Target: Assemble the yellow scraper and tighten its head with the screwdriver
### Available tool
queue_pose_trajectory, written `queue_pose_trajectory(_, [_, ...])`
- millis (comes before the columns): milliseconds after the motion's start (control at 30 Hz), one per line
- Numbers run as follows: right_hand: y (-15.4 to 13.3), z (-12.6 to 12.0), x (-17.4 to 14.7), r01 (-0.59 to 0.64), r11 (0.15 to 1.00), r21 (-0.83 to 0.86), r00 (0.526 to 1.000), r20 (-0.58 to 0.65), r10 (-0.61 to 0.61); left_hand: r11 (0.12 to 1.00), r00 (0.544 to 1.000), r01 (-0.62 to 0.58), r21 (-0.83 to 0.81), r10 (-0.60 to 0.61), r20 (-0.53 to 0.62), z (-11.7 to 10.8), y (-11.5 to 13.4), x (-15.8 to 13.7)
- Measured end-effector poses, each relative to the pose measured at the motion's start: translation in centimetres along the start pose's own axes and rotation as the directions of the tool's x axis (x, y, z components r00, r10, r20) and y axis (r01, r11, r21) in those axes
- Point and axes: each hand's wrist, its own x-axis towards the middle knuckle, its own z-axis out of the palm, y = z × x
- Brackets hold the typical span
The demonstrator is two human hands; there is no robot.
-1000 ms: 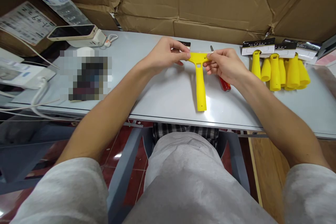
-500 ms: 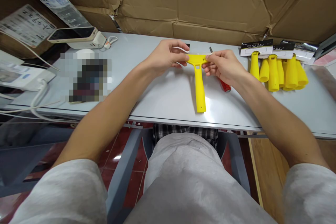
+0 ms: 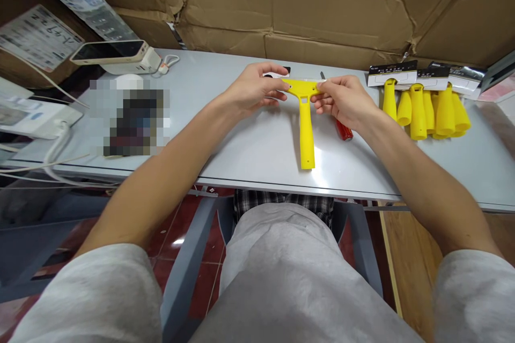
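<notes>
A yellow T-shaped plastic scraper lies with its handle pointing toward me on the grey table. My left hand pinches the left end of its head. My right hand pinches the right end. A red-handled screwdriver lies on the table partly hidden under my right hand. A small black and white card shows just behind my left fingers.
Several packaged yellow scrapers lie at the right of the table. A phone on a white charger, a white mouse and cables sit at the left. Cardboard lines the back. My knees are under the table edge.
Both hands and the scraper have stayed almost in place; the view shifted slightly and my fingers adjusted a little on the scraper's head.
</notes>
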Motion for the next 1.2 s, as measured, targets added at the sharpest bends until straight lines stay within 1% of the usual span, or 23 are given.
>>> queue_pose_trajectory(200, [0.1,0.4,-0.2,0.006,0.998,0.062,1.0,-0.008,-0.005,0.994,0.994,-0.079,-0.073,0.073,-0.086,0.4,-0.1,0.3])
queue_pose_trajectory(267, [0.2,0.6,-0.3,0.005,0.996,0.088,1.0,-0.02,-0.003,0.991,0.988,-0.116,-0.063,0.109,-0.105,0.4,0.0,0.2])
queue_pose_trajectory(300, [0.2,0.8,-0.4,0.007,0.995,0.103,0.999,-0.032,-0.003,0.99,0.987,-0.137,-0.046,0.132,-0.097,0.4,0.1,0.0])
queue_pose_trajectory(333, [0.3,0.9,-0.4,0.011,0.993,0.119,0.999,-0.049,-0.005,0.987,0.985,-0.156,-0.023,0.154,-0.071,0.4,0.2,-0.3])
queue_pose_trajectory(467, [0.7,1.1,-0.1,0.025,0.982,0.19,0.995,-0.097,-0.007,0.966,0.971,-0.223,0.131,0.209,0.115,0.8,-0.1,-1.2])
queue_pose_trajectory(533, [0.7,1.1,0.0,0.012,0.976,0.216,0.995,-0.097,0.009,0.94,0.961,-0.258,0.224,0.226,0.16,1.0,-0.6,-1.3])
queue_pose_trajectory(633, [0.7,0.9,0.0,-0.01,0.975,0.221,0.998,-0.064,0.024,0.905,0.957,-0.278,0.32,0.232,0.177,1.2,-1.4,-1.3])
queue_pose_trajectory(767, [0.6,0.7,-0.3,-0.015,0.983,0.184,1.0,0.01,0.014,0.865,0.961,-0.275,0.42,0.233,0.149,1.1,-1.7,-1.0])
queue_pose_trajectory(900, [0.6,0.7,-0.4,-0.025,0.987,0.161,0.999,0.031,0.02,0.816,0.947,-0.318,0.482,0.301,0.115,1.2,-1.8,-0.9])
queue_pose_trajectory(1033, [0.6,0.7,-0.5,-0.027,0.991,0.135,0.998,0.053,0.02,0.73,0.915,-0.387,0.563,0.381,0.135,1.5,-1.5,-1.2])
queue_pose_trajectory(1200, [0.8,0.8,-0.6,-0.025,0.993,0.116,0.998,0.066,0.018,0.62,0.897,-0.407,0.671,0.411,0.164,1.8,-1.1,-1.8])
